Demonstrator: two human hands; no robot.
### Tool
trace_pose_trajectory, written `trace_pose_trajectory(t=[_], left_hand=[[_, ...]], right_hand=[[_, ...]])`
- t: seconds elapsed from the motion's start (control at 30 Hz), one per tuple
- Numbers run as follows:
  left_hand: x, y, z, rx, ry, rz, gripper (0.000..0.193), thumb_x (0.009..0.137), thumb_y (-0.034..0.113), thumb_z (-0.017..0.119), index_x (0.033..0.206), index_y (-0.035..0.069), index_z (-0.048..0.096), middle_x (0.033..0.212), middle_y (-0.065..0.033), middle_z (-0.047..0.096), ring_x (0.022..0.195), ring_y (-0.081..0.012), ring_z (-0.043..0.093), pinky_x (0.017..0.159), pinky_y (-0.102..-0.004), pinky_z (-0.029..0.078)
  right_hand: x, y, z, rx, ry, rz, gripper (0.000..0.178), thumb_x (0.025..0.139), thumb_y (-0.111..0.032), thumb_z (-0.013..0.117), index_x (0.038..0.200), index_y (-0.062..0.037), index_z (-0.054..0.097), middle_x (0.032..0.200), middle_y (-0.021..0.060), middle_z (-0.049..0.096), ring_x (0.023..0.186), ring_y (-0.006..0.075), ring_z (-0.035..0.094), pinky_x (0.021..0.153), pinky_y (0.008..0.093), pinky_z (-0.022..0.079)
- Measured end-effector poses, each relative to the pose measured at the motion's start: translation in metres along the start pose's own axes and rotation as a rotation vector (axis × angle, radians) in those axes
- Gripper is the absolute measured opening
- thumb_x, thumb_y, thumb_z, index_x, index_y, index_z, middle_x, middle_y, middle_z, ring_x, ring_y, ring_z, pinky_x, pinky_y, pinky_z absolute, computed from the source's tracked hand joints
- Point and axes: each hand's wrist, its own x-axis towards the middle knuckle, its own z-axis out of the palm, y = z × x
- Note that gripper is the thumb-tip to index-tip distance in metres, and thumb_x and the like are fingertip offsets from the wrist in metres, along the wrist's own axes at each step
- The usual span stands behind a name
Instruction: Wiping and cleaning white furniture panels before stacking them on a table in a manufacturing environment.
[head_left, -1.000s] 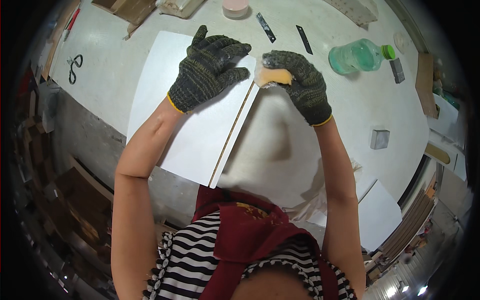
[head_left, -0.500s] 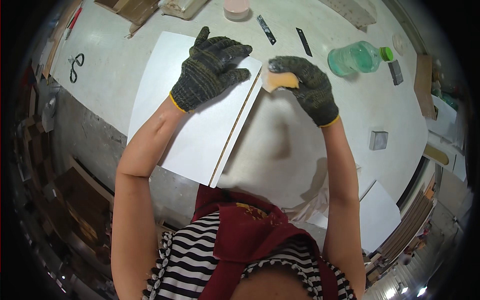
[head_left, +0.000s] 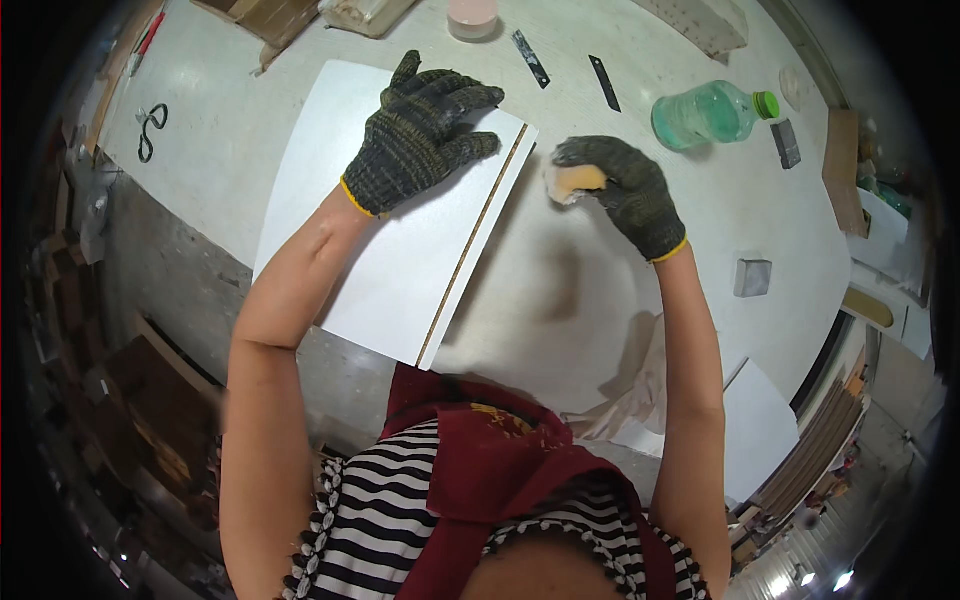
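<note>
Gloves cover both hands: the left hand (head_left: 425, 125) lies flat, fingers spread, on a white board (head_left: 390, 240) on the counter (head_left: 590, 290); the right hand (head_left: 615, 185) clutches a yellow sponge (head_left: 575, 180) just beside the board's edge. Farther back, a green-capped plastic bottle (head_left: 710, 112) lies on its side, holding clear liquid.

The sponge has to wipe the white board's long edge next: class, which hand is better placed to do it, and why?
Probably the right hand: it already grips the sponge beside the white board edge, while the left hand lies flat on the board.
</note>
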Motion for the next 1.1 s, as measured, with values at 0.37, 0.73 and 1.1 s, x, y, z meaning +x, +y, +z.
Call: trace_pose_trajectory(t=[0.37, 0.73, 1.1], left_hand=[[0.005, 0.009, -0.004, -0.127, -0.036, -0.031, 0.042, 0.081, 0.038, 0.069, 0.114, 0.012, 0.064, 0.113, -0.0110, 0.064, 0.117, -0.0274, 0.053, 0.111, -0.0549, 0.022], [-0.005, 0.003, -0.006, -0.084, -0.059, -0.038, 0.043, 0.082, 0.040, 0.066, 0.113, 0.012, 0.065, 0.115, -0.0071, 0.064, 0.118, -0.0253, 0.053, 0.112, -0.0521, 0.020], [-0.003, 0.001, -0.006, 0.027, -0.176, -0.080, 0.049, 0.083, 0.047, 0.060, 0.119, 0.013, 0.064, 0.123, -0.0112, 0.061, 0.123, -0.0261, 0.049, 0.114, -0.0496, 0.017]], right_hand=[[0.012, -0.026, 0.018, 0.109, 0.245, -0.038, 0.038, 0.076, 0.004, 0.067, 0.112, -0.0057, 0.067, 0.113, 0.0065, 0.068, 0.104, 0.0193, 0.062, 0.094, 0.0301, 0.048], [-0.091, -0.126, 0.106, -0.237, 0.097, -0.186, 0.034, 0.084, -0.017, 0.066, 0.118, -0.0119, 0.064, 0.123, 0.0064, 0.062, 0.117, 0.0237, 0.057, 0.101, 0.0404, 0.043], [-0.141, -0.120, 0.186, 0.189, -0.537, 0.157, 0.037, 0.082, -0.020, 0.065, 0.118, -0.0139, 0.063, 0.118, 0.0053, 0.061, 0.110, 0.0249, 0.058, 0.094, 0.0395, 0.048]])
